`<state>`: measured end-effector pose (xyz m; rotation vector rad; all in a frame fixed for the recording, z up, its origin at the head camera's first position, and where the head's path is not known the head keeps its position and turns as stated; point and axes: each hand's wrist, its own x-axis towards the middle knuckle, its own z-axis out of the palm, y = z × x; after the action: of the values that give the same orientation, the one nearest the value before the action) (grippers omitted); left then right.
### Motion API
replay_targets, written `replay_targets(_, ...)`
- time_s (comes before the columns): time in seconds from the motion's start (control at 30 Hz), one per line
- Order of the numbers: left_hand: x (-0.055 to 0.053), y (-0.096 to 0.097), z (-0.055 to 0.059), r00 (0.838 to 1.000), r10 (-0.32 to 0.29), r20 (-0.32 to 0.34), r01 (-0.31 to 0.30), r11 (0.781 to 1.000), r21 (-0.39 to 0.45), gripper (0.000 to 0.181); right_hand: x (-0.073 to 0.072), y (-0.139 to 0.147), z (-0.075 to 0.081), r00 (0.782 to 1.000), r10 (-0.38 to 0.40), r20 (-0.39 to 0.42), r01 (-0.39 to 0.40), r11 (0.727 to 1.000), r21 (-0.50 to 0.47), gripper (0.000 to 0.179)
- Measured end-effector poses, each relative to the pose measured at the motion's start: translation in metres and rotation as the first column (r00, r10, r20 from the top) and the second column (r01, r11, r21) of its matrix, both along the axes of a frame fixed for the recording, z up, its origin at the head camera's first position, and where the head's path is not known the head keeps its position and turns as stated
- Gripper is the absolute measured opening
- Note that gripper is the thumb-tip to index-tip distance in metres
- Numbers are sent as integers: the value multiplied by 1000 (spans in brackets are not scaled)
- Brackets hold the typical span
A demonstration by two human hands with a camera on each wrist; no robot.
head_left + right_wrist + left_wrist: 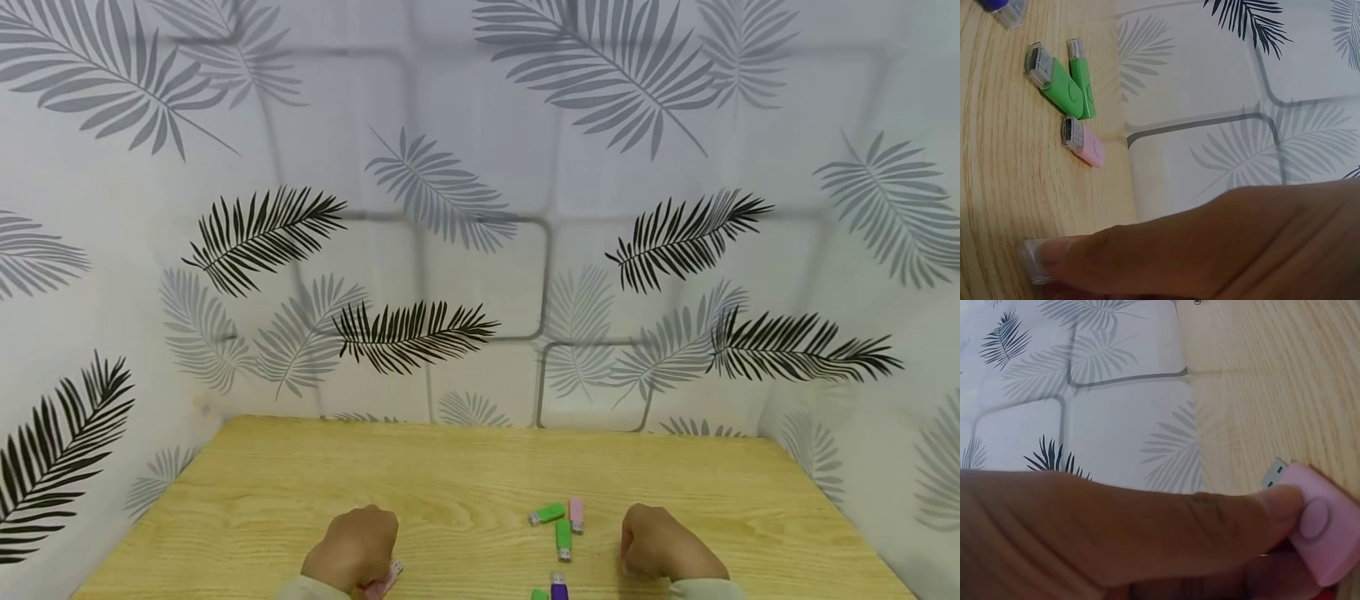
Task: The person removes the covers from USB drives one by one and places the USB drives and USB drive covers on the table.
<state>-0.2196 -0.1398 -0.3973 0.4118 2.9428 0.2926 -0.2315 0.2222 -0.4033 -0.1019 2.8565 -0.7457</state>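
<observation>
My left hand [352,546] pinches a pink USB flash drive [1330,528] low over the wooden table. In the left wrist view the thumb presses on its body, and its bare metal plug [1274,472] sticks out beside the thumb tip. Over to the right, my right hand [663,543] holds a small clear plastic cap [1032,261] between thumb and fingers, close to the tabletop. The fingers under each thumb are mostly hidden.
Between the hands lie two green USB drives [564,537] and a pink one [576,510]. Nearer the front edge of view are a purple drive [558,588] and a cut-off green one [539,595]. A leaf-patterned backdrop [480,400] borders the wooden table [450,467].
</observation>
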Motion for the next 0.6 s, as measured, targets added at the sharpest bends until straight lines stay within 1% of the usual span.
replay_targets(0.23,-1,1,-2,1000,7,-28,-8,1000,-17,28,0,1,0,1000,-7,-17,7,1000,1,20)
replay_targets(0.37,-2,3,-3,1000,16,-23,-16,999,-28,26,0,1,0,998,1,-60,-1,1000,2,20)
replay_targets(0.43,-2,3,-2,1000,11,-14,-11,1000,-13,24,0,-3,0,997,14,-77,-14,1000,-5,20)
replay_targets(0.5,-1,2,-2,1000,0,-16,0,1000,-1,24,1,-9,3,997,37,-63,-40,999,-34,19)
replay_targets(0.53,-1,2,-1,1000,-13,-17,13,1000,9,25,2,-12,5,998,55,-41,-57,997,-57,19)
replay_targets(0.6,0,2,0,999,-38,-18,39,999,35,26,5,-20,8,994,110,-5,-110,988,-108,19)
